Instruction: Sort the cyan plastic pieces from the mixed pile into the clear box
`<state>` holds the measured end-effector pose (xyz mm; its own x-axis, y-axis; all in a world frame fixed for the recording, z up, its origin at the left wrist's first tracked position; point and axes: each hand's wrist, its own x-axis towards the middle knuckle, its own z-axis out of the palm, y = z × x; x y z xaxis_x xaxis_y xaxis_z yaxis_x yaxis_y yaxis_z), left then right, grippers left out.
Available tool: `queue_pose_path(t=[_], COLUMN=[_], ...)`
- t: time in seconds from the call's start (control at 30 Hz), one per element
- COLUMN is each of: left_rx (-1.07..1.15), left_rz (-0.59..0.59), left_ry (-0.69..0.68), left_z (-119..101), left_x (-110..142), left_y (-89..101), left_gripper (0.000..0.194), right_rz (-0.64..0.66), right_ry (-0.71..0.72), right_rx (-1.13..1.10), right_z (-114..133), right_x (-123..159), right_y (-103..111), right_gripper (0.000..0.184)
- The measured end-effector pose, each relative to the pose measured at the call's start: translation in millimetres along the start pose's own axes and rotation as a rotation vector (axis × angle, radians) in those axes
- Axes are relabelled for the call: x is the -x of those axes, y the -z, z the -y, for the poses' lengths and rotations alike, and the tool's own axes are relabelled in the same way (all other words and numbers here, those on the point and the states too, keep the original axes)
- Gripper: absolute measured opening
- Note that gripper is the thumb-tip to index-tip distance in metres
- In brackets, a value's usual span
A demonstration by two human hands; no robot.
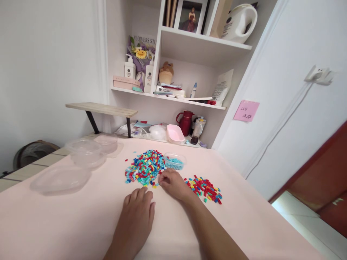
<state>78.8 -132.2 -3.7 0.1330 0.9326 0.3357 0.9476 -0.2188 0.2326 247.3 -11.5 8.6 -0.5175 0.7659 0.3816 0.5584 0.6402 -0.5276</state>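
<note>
A mixed heap of small toy building bricks (148, 166) in blue, red, yellow and green lies mid-table. My left hand (138, 211) rests palm down at the heap's near edge, fingers stretched forward, holding nothing visible. At the heap's right edge is my right hand (171, 182), its fingers curled together in a pinch; whatever is between them is hidden. Just beyond it stands a clear plastic container (175, 161) with light blue bricks inside. A second, mostly red pile of bricks (207, 189) spreads to the right of my right wrist, partly covered by it.
Clear plastic containers and lids (61, 179) sit on the left of the pink-covered table (81, 224). Behind the table are a pink tray (175, 133), a dark red jug (185, 123) and a bottle (197, 130). A small wooden riser (101, 108) stands at the back left.
</note>
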Motion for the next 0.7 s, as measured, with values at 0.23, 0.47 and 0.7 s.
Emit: queue_pose_path(t=[0.23,0.47,0.7], left_rx=[-0.001,-0.004,-0.012], left_rz=[-0.004,-0.005,-0.007], left_ry=[0.0,0.001,0.0], left_z=[0.4,0.6,1.0], left_x=[-1.3,-0.9,-1.3], left_y=[-0.4,0.0,-1.7], left_gripper=[0.026,0.026,0.027], right_rz=[-0.008,0.032,0.019], right_ry=[0.012,0.056,0.043], right_rx=[-0.025,-0.009,-0.053], right_z=[-1.1,2.9,-1.2], right_x=[1.1,2.3,2.4], right_y=[-1.8,-4.9,-7.2], right_gripper=[0.023,0.017,0.018])
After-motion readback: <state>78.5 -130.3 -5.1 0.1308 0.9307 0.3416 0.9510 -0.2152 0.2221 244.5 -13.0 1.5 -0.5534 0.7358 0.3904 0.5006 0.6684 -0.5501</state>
